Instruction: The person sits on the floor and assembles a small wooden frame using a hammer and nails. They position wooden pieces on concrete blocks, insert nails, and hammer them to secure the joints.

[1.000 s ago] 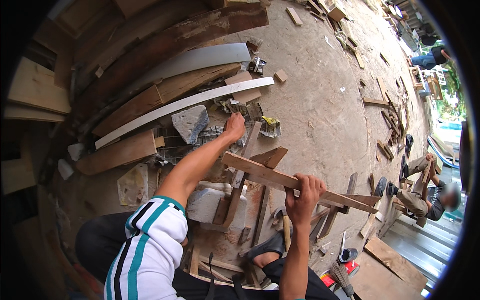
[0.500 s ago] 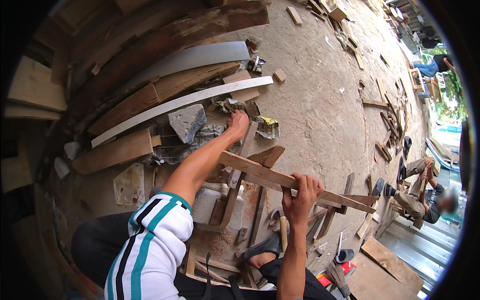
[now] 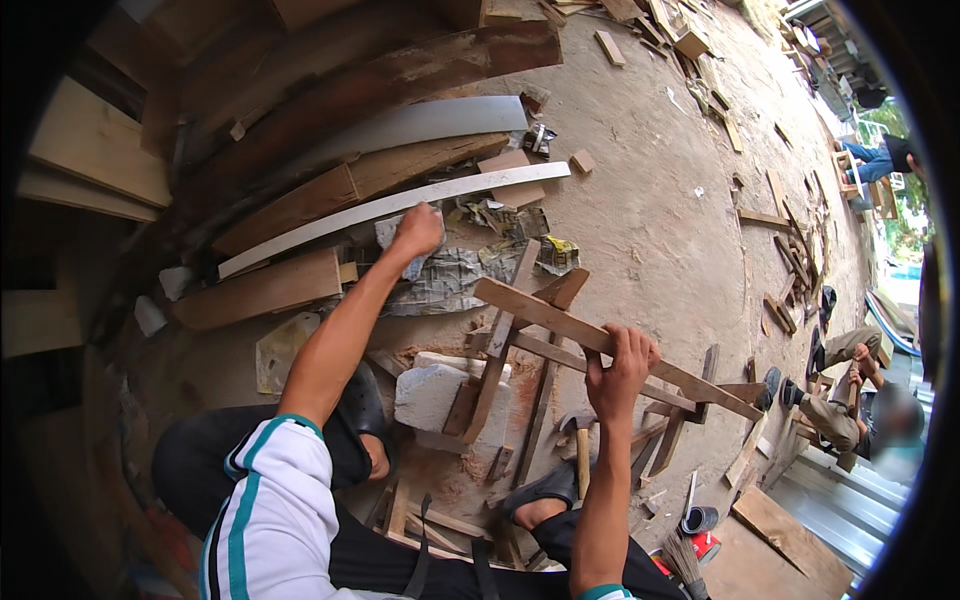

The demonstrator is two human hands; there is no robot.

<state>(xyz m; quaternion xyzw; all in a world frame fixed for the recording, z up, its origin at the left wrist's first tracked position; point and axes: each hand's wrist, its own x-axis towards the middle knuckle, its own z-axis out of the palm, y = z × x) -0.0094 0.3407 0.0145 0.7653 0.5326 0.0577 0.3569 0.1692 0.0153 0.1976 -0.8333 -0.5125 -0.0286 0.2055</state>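
Note:
My right hand [image 3: 624, 365] is wrapped over the top edge of a long wooden slat [image 3: 540, 312], part of a rough frame of crossed brown pieces. The frame leans over a white block [image 3: 430, 398] on the ground. My left hand [image 3: 418, 230] is closed, knuckles up, over a grey stone chunk [image 3: 388, 232] on crumpled newspaper [image 3: 435, 290]. Its fingertips are hidden, so I cannot tell what they hold. A hammer [image 3: 582, 455] with a pale wooden handle stands by my right foot.
A long white strip [image 3: 400, 212] and several boards [image 3: 270, 290] lie at the left. Wood scraps [image 3: 785, 250] litter the ground at the right, where another person [image 3: 860, 400] sits. A brush [image 3: 682, 560] and a dark can [image 3: 700, 519] are near the lower right.
My left hand has moved left, from the torn scraps beyond the newspaper to the grey stone chunk. My right hand keeps its grip on the slat. The whole view has shifted slightly.

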